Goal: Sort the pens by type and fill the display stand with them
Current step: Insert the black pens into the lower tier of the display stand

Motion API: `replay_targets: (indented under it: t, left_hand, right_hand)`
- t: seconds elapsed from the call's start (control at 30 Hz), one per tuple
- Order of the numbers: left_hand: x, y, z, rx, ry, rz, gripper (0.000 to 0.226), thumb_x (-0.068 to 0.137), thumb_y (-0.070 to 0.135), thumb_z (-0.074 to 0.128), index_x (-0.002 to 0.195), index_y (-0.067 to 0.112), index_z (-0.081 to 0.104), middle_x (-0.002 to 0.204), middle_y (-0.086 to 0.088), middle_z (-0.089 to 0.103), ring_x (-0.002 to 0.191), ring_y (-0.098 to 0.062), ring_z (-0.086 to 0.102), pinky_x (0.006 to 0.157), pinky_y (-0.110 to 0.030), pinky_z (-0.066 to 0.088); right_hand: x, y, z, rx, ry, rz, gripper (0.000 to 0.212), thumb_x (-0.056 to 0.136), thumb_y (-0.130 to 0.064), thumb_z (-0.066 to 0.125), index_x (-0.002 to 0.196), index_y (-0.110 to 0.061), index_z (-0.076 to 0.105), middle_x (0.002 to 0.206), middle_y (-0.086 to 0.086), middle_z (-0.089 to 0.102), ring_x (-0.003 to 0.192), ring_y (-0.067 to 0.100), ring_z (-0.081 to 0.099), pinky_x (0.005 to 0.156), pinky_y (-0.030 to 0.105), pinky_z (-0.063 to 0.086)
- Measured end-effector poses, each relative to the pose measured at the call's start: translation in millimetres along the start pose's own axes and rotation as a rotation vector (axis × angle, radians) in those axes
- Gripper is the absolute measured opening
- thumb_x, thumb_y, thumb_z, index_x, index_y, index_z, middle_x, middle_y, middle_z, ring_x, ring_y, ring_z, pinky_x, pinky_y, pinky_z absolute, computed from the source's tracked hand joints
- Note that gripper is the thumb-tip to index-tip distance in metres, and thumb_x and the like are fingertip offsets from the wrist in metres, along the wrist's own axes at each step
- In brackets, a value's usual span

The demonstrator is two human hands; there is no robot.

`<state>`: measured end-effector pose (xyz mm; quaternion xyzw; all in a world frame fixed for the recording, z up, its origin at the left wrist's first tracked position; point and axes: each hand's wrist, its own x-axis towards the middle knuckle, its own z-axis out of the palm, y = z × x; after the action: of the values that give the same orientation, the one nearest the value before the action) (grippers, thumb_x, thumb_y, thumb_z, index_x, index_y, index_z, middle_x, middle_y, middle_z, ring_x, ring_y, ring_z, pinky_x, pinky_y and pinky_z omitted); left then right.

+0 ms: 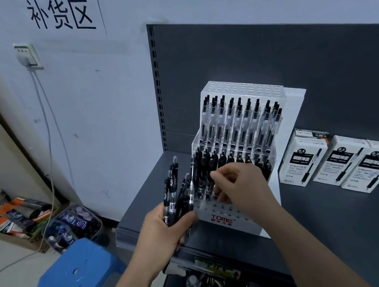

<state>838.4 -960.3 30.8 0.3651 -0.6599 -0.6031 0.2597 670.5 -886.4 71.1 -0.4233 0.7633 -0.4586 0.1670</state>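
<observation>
A clear stepped display stand (pixel 221 218) sits on the dark shelf. Its upper tier holds a row of clear-barrelled pens (pixel 241 122); the tier below holds black pens (pixel 224 160). My left hand (pixel 163 230) grips a bunch of black pens (pixel 173 193) just left of the stand. My right hand (pixel 239 185) is over the lower front rows, its fingers curled down around a black pen among the holes. The fingertips hide that pen's lower part.
Three white pen boxes (pixel 343 162) lie on the shelf (pixel 336 220) right of the stand, with a fourth behind. A blue stool (pixel 80 276) stands below left. Boxes and a bin of goods (pixel 74 224) sit on the floor by the wall.
</observation>
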Motion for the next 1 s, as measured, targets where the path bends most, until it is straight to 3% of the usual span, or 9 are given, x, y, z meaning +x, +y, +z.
replay_targets:
  t: [0.2,0.33,0.43,0.53,0.67,0.8,0.9,1.0]
  left_hand:
    - [-6.0,5.8,8.6,0.057,-0.184,0.042,0.011,0.086,0.018,0.069,0.090,0.011,0.062,0.075,-0.001,0.073,0.048,-0.010,0.048,0.046,-0.022,0.039]
    - [-3.2,1.6,8.2,0.044,-0.066,0.009,0.015,0.086,0.024,0.069,0.092,0.012,0.065,0.052,0.003,0.054,0.043,-0.009,0.046,0.043,-0.023,0.038]
    - [-1.7,-2.2,6.0,0.037,0.025,0.011,0.027,0.089,0.034,0.061,0.092,0.007,0.060,0.050,0.005,0.052,0.042,-0.007,0.047,0.042,-0.019,0.039]
    - [-2.1,-3.6,5.2,0.014,0.054,0.012,0.033,0.094,0.038,0.051,0.088,0.006,0.053,0.052,0.004,0.052,0.047,-0.011,0.048,0.047,-0.022,0.041]
    - [-1.9,-6.0,5.5,-0.025,0.041,0.001,0.020,0.099,0.027,0.047,0.091,0.010,0.054,0.063,0.000,0.055,0.054,-0.014,0.050,0.059,-0.030,0.043]
    - [-3.3,-7.2,3.7,-0.061,0.032,0.018,0.011,0.097,0.018,0.052,0.093,0.012,0.061,0.075,-0.004,0.066,0.060,-0.014,0.056,0.063,-0.033,0.048]
    - [-7.9,-3.5,3.8,-0.121,0.036,0.017,0.009,0.094,0.014,0.057,0.093,0.008,0.064,0.081,-0.005,0.073,0.061,-0.015,0.065,0.058,-0.027,0.055]
    - [-12.3,1.3,4.2,-0.169,0.021,-0.017,0.009,0.093,0.016,0.059,0.095,0.008,0.063,0.086,-0.006,0.074,0.058,-0.019,0.068,0.054,-0.032,0.057]
  right_hand:
    - [-9.9,-2.3,-7.3,0.263,-0.106,0.056,0.013,0.091,-0.013,0.065,0.080,-0.007,0.069,0.065,0.010,0.068,0.057,0.022,0.065,0.056,0.032,0.056]
    - [-14.0,-1.4,-25.9,0.366,0.022,0.048,0.007,0.089,-0.008,0.064,0.085,-0.006,0.069,0.070,0.008,0.073,0.064,0.018,0.071,0.062,0.024,0.058]
    - [-12.8,2.5,-37.9,0.286,0.234,-0.054,0.005,0.088,-0.009,0.067,0.084,-0.010,0.069,0.070,0.005,0.073,0.068,0.015,0.073,0.066,0.025,0.059]
    - [-10.7,8.6,-33.5,0.196,0.326,-0.112,0.005,0.088,-0.010,0.068,0.083,-0.013,0.068,0.073,0.000,0.072,0.071,0.008,0.072,0.068,0.026,0.059]
    - [-7.5,14.8,-20.0,-0.017,0.305,-0.168,0.013,0.089,-0.014,0.067,0.078,-0.020,0.065,0.069,-0.009,0.069,0.068,0.002,0.070,0.061,0.017,0.056]
    - [2.3,20.7,-6.8,-0.224,0.247,-0.218,0.017,0.092,-0.017,0.063,0.076,-0.011,0.064,0.066,-0.002,0.067,0.066,0.012,0.069,0.064,0.033,0.059]
    - [11.0,26.5,4.0,-0.373,0.184,-0.202,0.024,0.093,-0.020,0.061,0.071,-0.008,0.060,0.066,0.003,0.065,0.066,0.016,0.068,0.066,0.037,0.058]
    - [16.1,30.0,10.1,-0.407,0.159,-0.173,0.034,0.094,-0.020,0.057,0.062,-0.008,0.052,0.062,0.007,0.062,0.065,0.021,0.068,0.063,0.040,0.057]
